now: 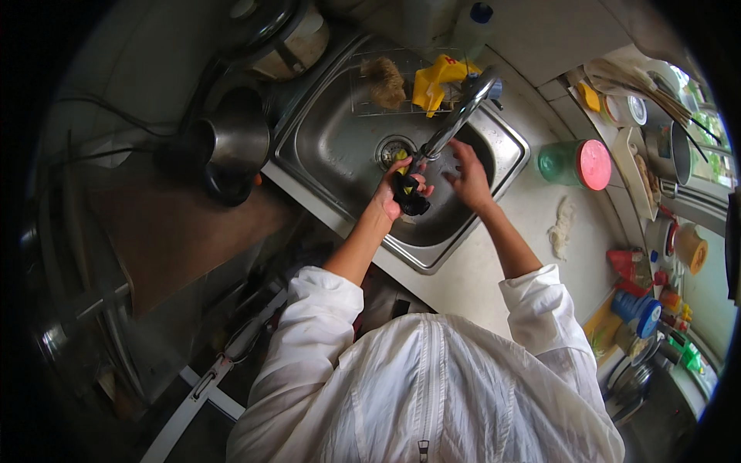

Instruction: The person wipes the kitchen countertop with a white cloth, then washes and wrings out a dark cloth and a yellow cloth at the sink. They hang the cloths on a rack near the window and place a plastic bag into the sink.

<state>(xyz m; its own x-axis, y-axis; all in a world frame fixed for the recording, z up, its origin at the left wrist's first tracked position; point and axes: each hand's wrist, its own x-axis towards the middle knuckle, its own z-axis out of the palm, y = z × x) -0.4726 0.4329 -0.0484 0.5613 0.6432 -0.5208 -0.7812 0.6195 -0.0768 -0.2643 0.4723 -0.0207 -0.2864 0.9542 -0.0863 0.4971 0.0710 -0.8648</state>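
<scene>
My left hand point(389, 194) grips a small black and yellow-green object point(410, 194) above the stainless steel sink point(330, 139). Fingers cover part of it, so its exact kind is unclear. Just above that hand is the mouth of the chrome tap point(460, 116); whether water is running is hard to tell. On the tap's other side, my right hand point(470, 176) hovers over the basin with its fingers apart, holding nothing. The round drain strainer point(393, 149) lies beyond my left hand, partly hidden by it.
A wire rack point(370, 111) at the sink's far side carries a brown scrubber point(385, 84) and a yellow cloth point(437, 81). Left stand a metal kettle point(240, 136) and a pot-like cooker point(289, 43). A green jar with pink lid point(594, 165) and a whitish scrap point(561, 227) occupy the right counter.
</scene>
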